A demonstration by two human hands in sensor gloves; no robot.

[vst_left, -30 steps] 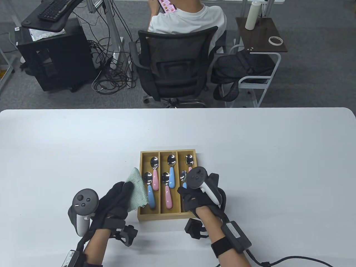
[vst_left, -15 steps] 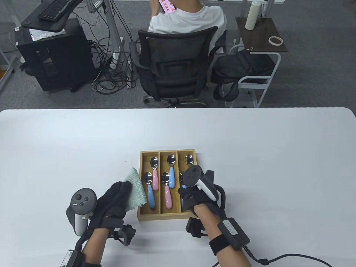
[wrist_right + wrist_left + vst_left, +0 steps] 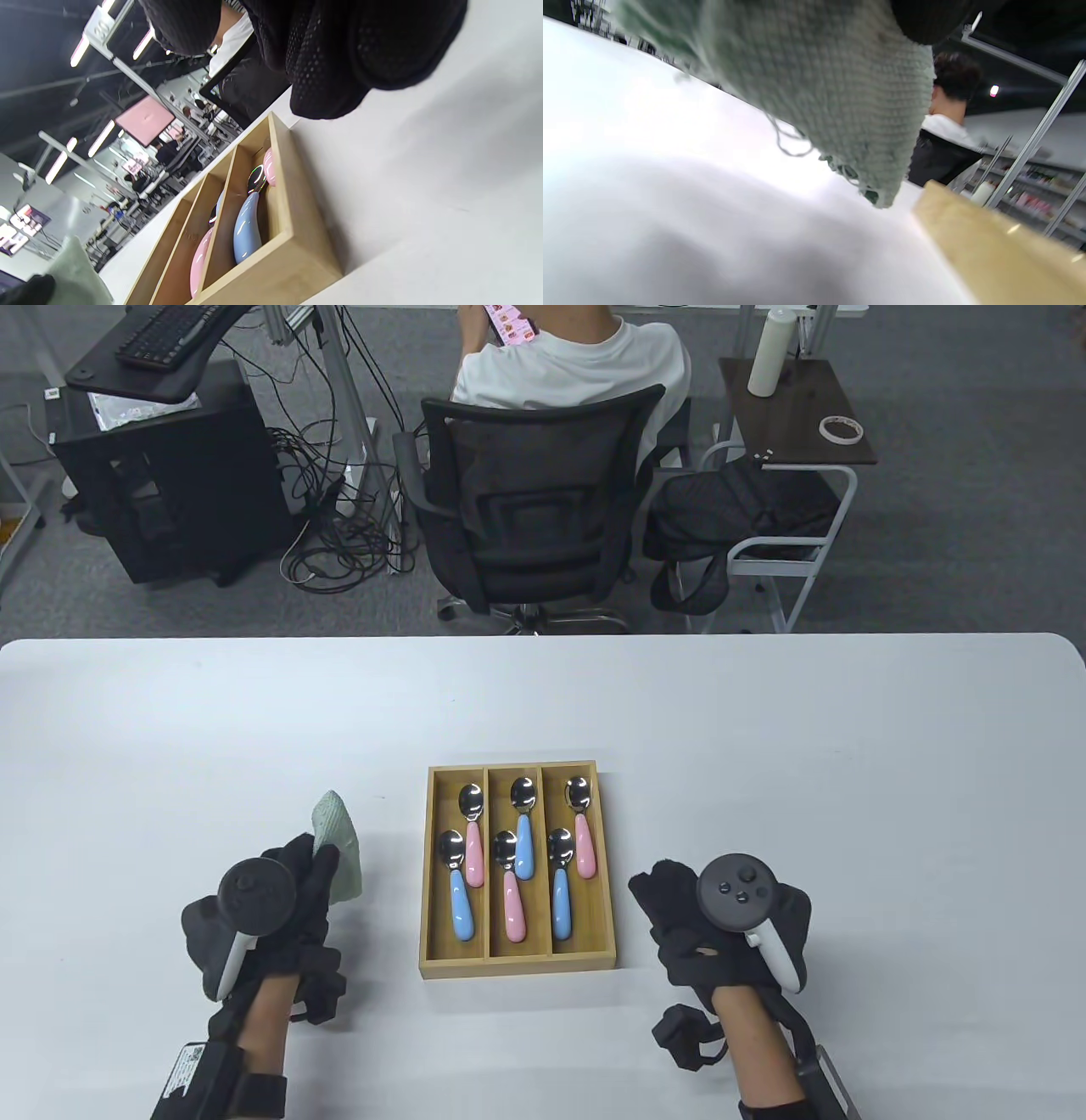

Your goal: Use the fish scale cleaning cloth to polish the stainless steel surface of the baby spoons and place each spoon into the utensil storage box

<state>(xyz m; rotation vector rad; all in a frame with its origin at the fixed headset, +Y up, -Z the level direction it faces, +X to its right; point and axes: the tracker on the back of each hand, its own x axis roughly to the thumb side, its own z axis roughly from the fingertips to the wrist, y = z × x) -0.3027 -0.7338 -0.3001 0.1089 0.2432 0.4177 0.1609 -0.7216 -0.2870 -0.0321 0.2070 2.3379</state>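
Note:
The wooden utensil box [image 3: 517,965] stands in the middle of the white table, with two baby spoons in each of its three compartments. A blue-handled spoon [image 3: 560,899] lies at the near end of the right compartment beside a pink-handled one [image 3: 584,841]. My left hand [image 3: 297,882] is left of the box and grips the pale green cleaning cloth [image 3: 338,848], which hangs above the table in the left wrist view [image 3: 831,84]. My right hand [image 3: 679,908] rests on the table right of the box, fingers loosely curled and holding nothing. The right wrist view shows the box wall [image 3: 271,271] and the blue handle [image 3: 248,228].
Beyond the table's far edge a person sits in a black office chair [image 3: 543,500] with their back to me. A small side table [image 3: 797,407] stands at the back right, and a desk with cables [image 3: 170,449] at the back left.
My right hand has drawn back out of the right compartment to the table on the right, leaving the blue spoon there. My left hand has moved left, away from the box, with the cloth.

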